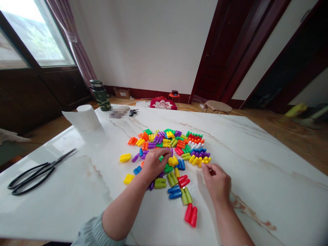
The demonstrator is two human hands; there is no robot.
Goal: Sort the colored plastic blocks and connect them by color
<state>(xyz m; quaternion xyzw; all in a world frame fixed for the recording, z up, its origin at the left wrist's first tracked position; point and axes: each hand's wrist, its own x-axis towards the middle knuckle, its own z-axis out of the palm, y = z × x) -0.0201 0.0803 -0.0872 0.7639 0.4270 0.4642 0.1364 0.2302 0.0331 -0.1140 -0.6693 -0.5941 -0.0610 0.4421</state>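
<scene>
My left hand (156,163) reaches over a loose pile of colourful plastic building blocks (160,182), each with rounded pegs. Its thumb and forefinger are pinched together beside purple and yellow pieces; what they hold, if anything, is hidden. My right hand (217,179) is curled closed, its fingertips at the near end of a row of yellow building blocks (200,160). Behind that row, further rows stand side by side: purple (201,154), blue (198,150), white (196,145), orange (196,140), red (195,136) and green. A red block (191,216) lies nearest to me.
Black-handled scissors (42,171) lie at the left of the white marbled table (258,150). A paper roll (87,118), a camouflage flask (100,95), a blurred-out item (119,112) and small black pliers (133,112) are at the back left. Beyond the table stands a stool (217,106).
</scene>
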